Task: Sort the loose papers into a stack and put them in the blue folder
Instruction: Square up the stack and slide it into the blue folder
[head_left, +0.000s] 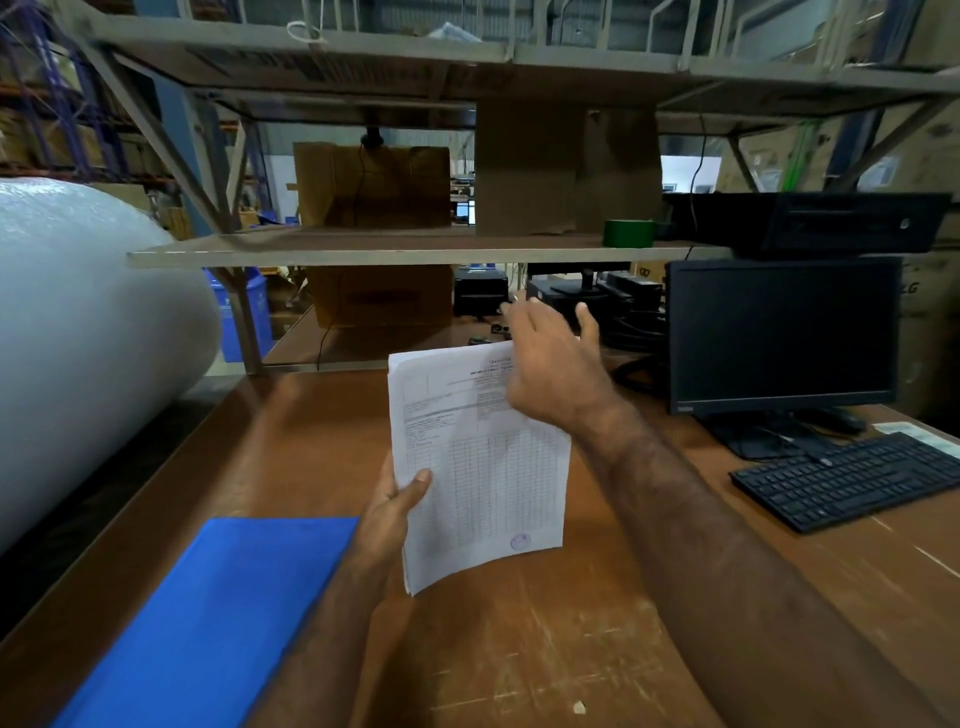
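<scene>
Blue folder (208, 623) cut off by bottom edge, its right side behind left hand (389, 514); papers (483, 467) print too small to read, top right corner behind right hand (550, 364); keyboard (852, 483) cropped at right edge.

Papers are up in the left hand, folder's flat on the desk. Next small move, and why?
Probably bring the right hand onto the top edge of the paper stack to square it. The left hand grips the stack upright by its lower left edge, while the right is open at the top corner and grips nothing. The blue folder lies closed beside it, so filing comes later.
</scene>
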